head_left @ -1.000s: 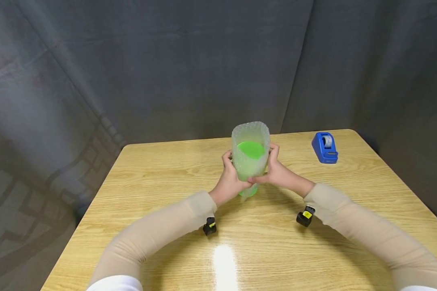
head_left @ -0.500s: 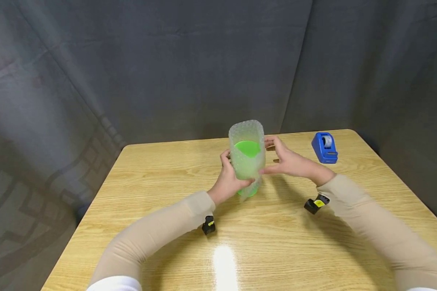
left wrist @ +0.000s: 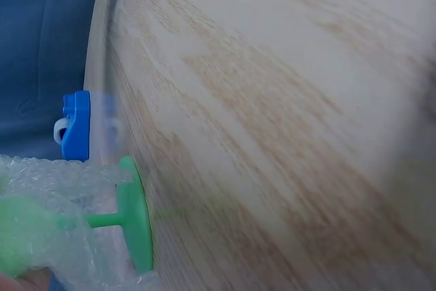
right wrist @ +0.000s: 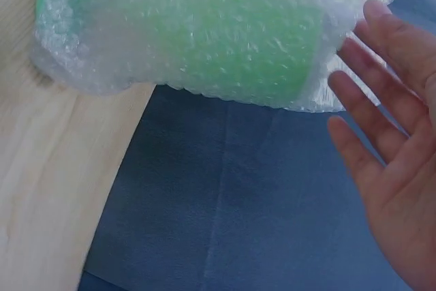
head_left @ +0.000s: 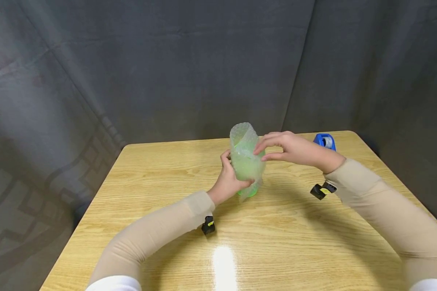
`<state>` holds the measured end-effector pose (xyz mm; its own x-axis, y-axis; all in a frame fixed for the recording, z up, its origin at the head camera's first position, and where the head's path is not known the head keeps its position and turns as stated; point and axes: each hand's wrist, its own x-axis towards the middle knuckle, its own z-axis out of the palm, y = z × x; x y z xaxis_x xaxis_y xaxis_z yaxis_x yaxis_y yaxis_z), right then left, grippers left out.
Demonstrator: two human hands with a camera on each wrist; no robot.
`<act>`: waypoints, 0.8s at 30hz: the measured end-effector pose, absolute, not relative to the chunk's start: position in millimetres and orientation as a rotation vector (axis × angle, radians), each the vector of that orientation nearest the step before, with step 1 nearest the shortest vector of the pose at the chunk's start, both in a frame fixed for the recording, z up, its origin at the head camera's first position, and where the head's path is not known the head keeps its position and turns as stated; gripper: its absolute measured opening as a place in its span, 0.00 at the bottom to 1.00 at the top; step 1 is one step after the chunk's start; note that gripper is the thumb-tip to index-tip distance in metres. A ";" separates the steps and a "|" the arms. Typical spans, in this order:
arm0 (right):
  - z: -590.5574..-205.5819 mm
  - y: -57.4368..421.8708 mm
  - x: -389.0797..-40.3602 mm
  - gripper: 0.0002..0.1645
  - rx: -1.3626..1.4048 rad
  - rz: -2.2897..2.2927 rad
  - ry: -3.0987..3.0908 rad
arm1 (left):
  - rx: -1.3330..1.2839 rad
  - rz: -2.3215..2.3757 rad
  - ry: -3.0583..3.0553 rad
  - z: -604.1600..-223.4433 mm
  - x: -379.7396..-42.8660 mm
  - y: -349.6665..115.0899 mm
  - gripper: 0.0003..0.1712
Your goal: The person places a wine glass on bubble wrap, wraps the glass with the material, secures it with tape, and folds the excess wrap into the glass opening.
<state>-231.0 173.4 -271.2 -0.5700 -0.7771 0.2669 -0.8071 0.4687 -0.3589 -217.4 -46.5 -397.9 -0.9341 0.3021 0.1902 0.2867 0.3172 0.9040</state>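
Observation:
A green stemmed goblet (left wrist: 135,217) stands on the table, wrapped in clear bubble wrap (head_left: 245,161). Its round foot shows below the wrap in the left wrist view. My left hand (head_left: 227,182) grips the wrapped bowl from the left, thumb across the near side. At the upper right of the wrap is my right hand (head_left: 293,148), its fingertips right at the top edge, which leans inward over the goblet's mouth. In the right wrist view those fingers (right wrist: 368,110) are extended and spread beside the wrap's end.
Behind my right wrist a blue tape dispenser (head_left: 324,140) sits at the back right of the wooden table (head_left: 160,178), partly hidden. A dark grey curtain (head_left: 189,72) hangs behind the table. Small black cameras (head_left: 208,225) are strapped under both wrists.
My right hand has come off the wrap's lower side and moved up to its top edge. The upper right edge now folds inward. The left hand keeps its hold.

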 end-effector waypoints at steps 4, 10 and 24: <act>-265.8 165.1 -236.3 0.15 1.515 0.621 -2.764 | 0.597 1.739 2.528 -398.0 -216.5 -46.6 0.62; -260.2 153.6 -244.9 0.10 1.603 0.521 -2.877 | 0.620 1.760 2.512 -398.2 -216.3 -45.3 0.61; -265.2 141.7 -242.6 0.02 1.542 0.572 -2.821 | 0.615 1.761 2.499 -396.1 -218.9 -46.0 0.61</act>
